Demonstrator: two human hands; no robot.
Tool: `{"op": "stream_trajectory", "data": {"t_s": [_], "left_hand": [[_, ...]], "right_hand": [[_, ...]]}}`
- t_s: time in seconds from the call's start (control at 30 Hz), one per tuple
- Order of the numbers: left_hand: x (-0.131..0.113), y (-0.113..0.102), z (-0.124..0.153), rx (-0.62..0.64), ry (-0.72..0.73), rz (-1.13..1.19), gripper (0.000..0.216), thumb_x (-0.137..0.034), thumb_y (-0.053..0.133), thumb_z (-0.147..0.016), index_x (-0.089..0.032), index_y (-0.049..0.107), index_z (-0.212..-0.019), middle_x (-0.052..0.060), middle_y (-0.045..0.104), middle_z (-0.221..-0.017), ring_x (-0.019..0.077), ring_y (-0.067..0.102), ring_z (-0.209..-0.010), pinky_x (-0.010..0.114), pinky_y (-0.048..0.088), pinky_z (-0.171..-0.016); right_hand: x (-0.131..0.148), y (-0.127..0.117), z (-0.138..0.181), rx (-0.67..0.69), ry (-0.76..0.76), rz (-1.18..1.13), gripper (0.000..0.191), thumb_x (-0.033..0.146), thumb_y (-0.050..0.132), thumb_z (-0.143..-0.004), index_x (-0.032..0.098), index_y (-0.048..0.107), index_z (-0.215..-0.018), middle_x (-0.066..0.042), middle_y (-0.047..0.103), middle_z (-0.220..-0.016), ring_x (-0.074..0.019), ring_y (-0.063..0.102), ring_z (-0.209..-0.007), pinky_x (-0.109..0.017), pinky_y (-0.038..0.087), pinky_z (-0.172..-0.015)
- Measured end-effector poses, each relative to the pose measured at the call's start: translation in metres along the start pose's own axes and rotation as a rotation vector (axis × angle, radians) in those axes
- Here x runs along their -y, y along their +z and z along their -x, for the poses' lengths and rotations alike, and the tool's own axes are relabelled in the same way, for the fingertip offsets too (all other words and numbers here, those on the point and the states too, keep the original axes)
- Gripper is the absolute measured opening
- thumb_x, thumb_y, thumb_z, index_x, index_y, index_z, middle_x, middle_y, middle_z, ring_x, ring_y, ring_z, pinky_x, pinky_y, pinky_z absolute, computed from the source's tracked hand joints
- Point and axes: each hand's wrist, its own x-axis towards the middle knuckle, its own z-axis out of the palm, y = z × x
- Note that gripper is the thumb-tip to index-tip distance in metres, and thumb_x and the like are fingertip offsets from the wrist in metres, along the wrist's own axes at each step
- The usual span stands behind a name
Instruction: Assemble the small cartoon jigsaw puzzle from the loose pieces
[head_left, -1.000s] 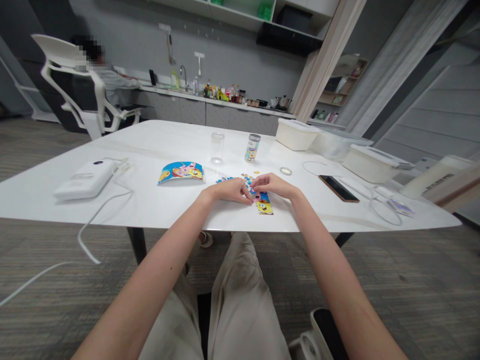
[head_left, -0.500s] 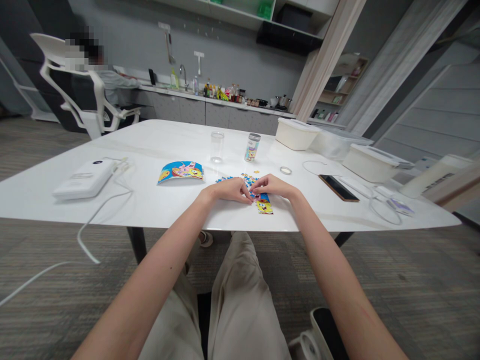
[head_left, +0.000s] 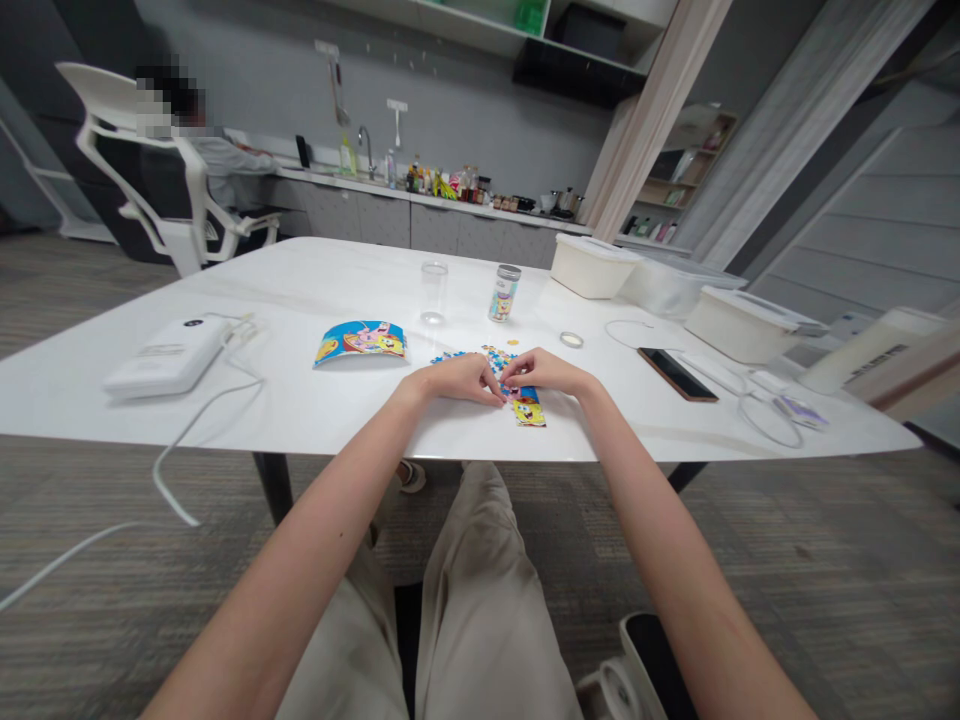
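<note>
Lying on the glossy white table (head_left: pixel 360 415) between the hands, the partly joined, brightly printed cardboard jigsaw (head_left: pixel 529 411) reaches toward the person from just below the fingertips. The right hand (head_left: pixel 546 370) is nearer, its fingers partly covering the jigsaw's right side; the left hand (head_left: pixel 465 378) rests just beside it on the left. Both grips look narrow, fingertips drawn together, though I cannot tell whether either pinches a piece. The jigsaw's long axis seems to run near to far, its yellow end pointing at the table's near edge.
</note>
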Motion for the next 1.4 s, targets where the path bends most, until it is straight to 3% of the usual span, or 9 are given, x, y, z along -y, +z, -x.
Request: {"op": "stream_trajectory", "data": {"t_s": [0.33, 0.87, 1.1, 1.4], "left_hand": [[0.0030, 0.0009, 0.0001, -0.009, 0.028, 0.030, 0.027, -0.036, 0.070, -0.072, -0.019, 0.080, -0.089, 0.002, 0.073, -0.068, 0.0104, 0.052, -0.058, 0.023, 0.032, -0.056], [-0.0034, -0.0019, 0.0006, 0.006, 0.016, -0.004, 0.025, -0.036, 0.068, -0.073, -0.018, 0.080, -0.087, -0.001, 0.067, -0.059, 0.0092, 0.042, -0.054, 0.023, 0.028, -0.054], [-0.0052, -0.0026, 0.0014, 0.012, 0.017, 0.004, 0.026, -0.036, 0.069, -0.073, -0.018, 0.080, -0.088, -0.002, 0.063, -0.055, 0.0082, 0.039, -0.052, 0.023, 0.027, -0.053], [-0.0039, -0.0020, 0.0007, 0.010, 0.016, 0.003, 0.027, -0.037, 0.067, -0.073, -0.018, 0.080, -0.088, -0.002, 0.064, -0.055, 0.0082, 0.038, -0.052, 0.024, 0.026, -0.052]], "right_hand": [[-0.0007, 0.0004, -0.0002, 0.029, 0.008, 0.052, 0.022, 0.030, 0.073, -0.068, 0.014, 0.077, -0.081, -0.003, 0.072, -0.069, -0.0134, 0.063, -0.063, -0.024, 0.048, -0.063], [-0.0042, -0.0010, -0.0018, 0.004, -0.070, 0.011, 0.024, 0.035, 0.069, -0.072, 0.014, 0.070, -0.081, -0.002, 0.069, -0.074, -0.0131, 0.058, -0.066, -0.025, 0.046, -0.063], [-0.0088, -0.0039, -0.0019, 0.038, -0.059, -0.014, 0.021, 0.031, 0.070, -0.070, 0.014, 0.069, -0.083, -0.002, 0.069, -0.075, -0.0137, 0.060, -0.070, -0.026, 0.046, -0.068], [-0.0005, 0.0003, 0.0008, 0.017, 0.016, 0.053, 0.025, 0.031, 0.076, -0.064, 0.014, 0.071, -0.080, -0.001, 0.067, -0.066, -0.0125, 0.059, -0.062, -0.025, 0.045, -0.062]]}}
